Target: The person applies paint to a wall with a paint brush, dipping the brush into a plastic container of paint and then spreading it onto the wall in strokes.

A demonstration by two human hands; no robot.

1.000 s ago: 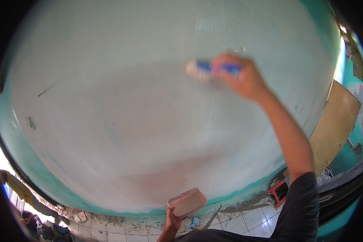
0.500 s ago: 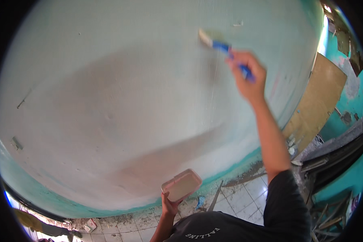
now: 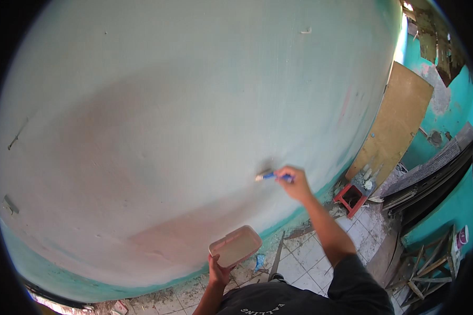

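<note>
My right hand (image 3: 295, 184) is closed around the blue handle of a paintbrush (image 3: 268, 175). The pale bristles point left, at or very near the large wall (image 3: 184, 126), whose pale coat thins to green at the edges; contact is hard to tell. Lower down, my left hand (image 3: 218, 270) grips the near left corner of a shallow pinkish rectangular tub (image 3: 250, 231). Pale liquid, like paint, lies in the tub, which is held close to the wall's foot and in front of my dark shirt.
A red stool (image 3: 351, 198) stands on the right, near a leaning tan board (image 3: 397, 113). Wooden frames (image 3: 431, 268) lie farther right on the dirty tiled floor (image 3: 302, 270). A small hook (image 3: 306, 31) and a small box-like fitting (image 3: 10, 205) stick out from the wall.
My right hand has brought the paintbrush far down the wall, from the upper part to just above the tub. The left hand and tub stay nearly in place. The view has shifted slightly.
</note>
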